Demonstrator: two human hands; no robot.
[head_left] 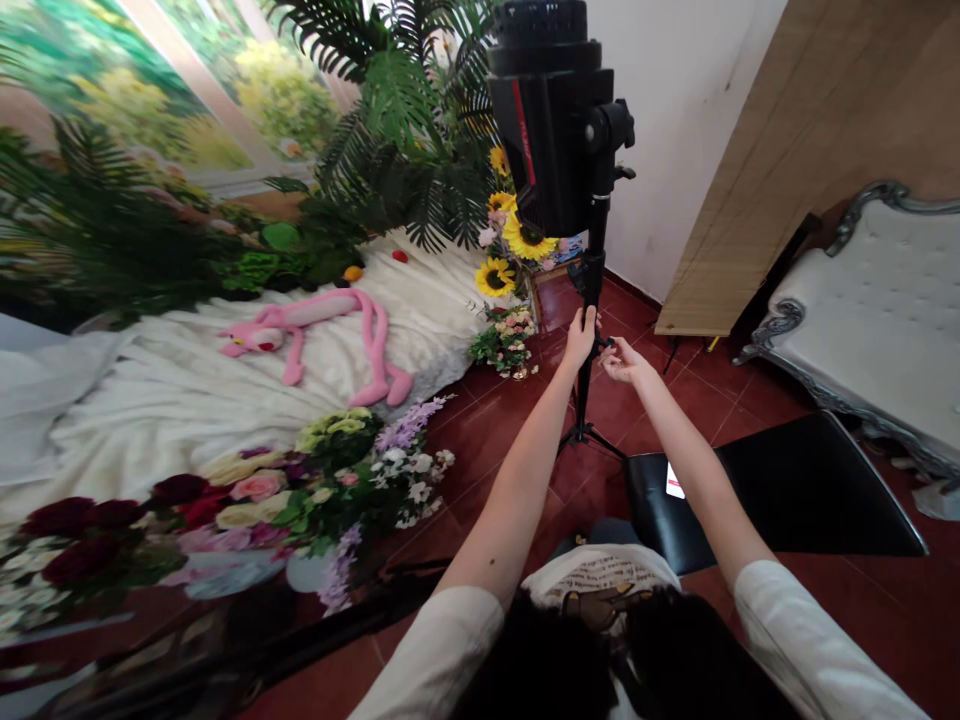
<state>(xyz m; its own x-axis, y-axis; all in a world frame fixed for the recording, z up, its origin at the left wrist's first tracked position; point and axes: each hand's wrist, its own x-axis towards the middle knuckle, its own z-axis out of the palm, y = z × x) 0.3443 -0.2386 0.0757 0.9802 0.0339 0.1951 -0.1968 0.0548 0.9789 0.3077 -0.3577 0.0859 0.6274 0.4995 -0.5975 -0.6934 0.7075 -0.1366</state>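
A black studio light [551, 135] sits on top of a black light stand [595, 245], whose tripod legs rest on the floor. My left hand [580, 338] is wrapped round the stand's pole below the light. Just right of the pole, my right hand [619, 360] has its fingers closed on a small black knob [602, 343] that sticks out from the stand.
To the left, a pink plush toy [330, 305] lies on white fur cloth [180, 350], with flowers [255, 500] before it. A black chair [817, 490] and a white tufted sofa [885, 290] stand at the right. A dark pole [322, 635] crosses the lower left.
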